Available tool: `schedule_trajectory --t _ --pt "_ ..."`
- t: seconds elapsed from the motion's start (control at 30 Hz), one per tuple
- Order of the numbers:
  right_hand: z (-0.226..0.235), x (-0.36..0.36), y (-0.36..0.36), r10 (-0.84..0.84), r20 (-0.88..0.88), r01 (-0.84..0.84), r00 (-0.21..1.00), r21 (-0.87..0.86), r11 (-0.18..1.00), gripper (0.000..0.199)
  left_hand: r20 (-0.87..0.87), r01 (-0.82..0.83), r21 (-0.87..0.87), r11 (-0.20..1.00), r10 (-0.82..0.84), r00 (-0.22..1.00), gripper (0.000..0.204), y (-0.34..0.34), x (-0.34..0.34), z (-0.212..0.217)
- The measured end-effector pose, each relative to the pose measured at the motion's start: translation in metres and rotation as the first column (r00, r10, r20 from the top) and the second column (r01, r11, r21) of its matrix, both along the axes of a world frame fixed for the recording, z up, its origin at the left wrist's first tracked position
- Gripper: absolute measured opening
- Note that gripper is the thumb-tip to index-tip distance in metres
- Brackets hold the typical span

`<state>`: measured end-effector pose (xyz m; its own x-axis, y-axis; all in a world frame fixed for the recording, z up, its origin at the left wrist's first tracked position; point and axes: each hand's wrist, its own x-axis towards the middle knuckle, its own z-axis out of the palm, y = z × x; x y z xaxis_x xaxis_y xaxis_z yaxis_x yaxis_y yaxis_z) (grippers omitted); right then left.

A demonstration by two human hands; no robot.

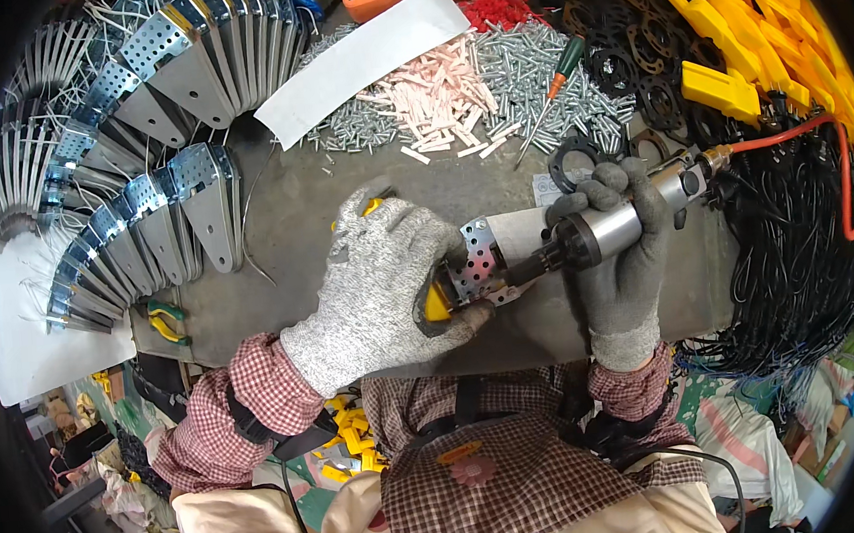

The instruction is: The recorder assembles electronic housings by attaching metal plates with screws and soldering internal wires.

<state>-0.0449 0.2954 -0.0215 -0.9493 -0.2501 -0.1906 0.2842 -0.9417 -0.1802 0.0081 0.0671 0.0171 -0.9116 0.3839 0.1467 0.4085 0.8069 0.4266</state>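
A speckled grey work glove covers my left hand [374,280], its fingers wrapped round a yellow plastic part [438,303]. Against that part sits a perforated, shiny metal bracket [476,255], and a flat grey metal plate [519,235] extends from it to the right. My right hand [631,277], gloved too, grips the silver barrel of an air screwdriver [608,232]. The tool lies nearly level, its dark nose pointing left at the bracket. Whether its tip touches a screw there, I cannot tell. From the tool's rear runs an orange air hose [784,135].
Metal table [283,192]. Fanned rows of finished-looking bracketed plates [214,197] stand left, beside small green-yellow snips [167,324]. Behind lie screws [533,76], pink plugs [435,93], a white strip [363,63] and a green-handled screwdriver [562,69]. Yellow parts [722,92] and black cords [783,261] crowd the right.
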Motion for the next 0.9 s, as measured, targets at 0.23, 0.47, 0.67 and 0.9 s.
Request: schedule_trajectory --t 0.23,0.47,0.67,0.9 --pt "0.001 0.011 -0.004 -0.042 -0.102 0.048 0.994 0.060 0.997 0.028 0.030 -0.025 -0.037 0.999 0.026 0.999 0.058 0.006 -0.002 0.002" --pt "0.020 0.005 -0.012 -0.043 -0.062 0.062 0.997 0.356 0.932 0.036 0.026 -0.021 -0.055 0.998 0.023 0.999 0.062 0.005 -0.002 0.003" --pt "0.002 0.008 -0.005 -0.033 -0.105 0.060 0.994 0.261 0.963 0.040 0.036 -0.020 -0.052 0.998 0.022 0.999 0.059 0.008 -0.003 0.007" --pt "0.007 0.005 -0.008 0.034 -0.348 0.058 0.937 0.252 0.966 0.046 0.002 -0.027 -0.026 0.999 0.027 1.000 0.054 0.008 -0.003 0.005"
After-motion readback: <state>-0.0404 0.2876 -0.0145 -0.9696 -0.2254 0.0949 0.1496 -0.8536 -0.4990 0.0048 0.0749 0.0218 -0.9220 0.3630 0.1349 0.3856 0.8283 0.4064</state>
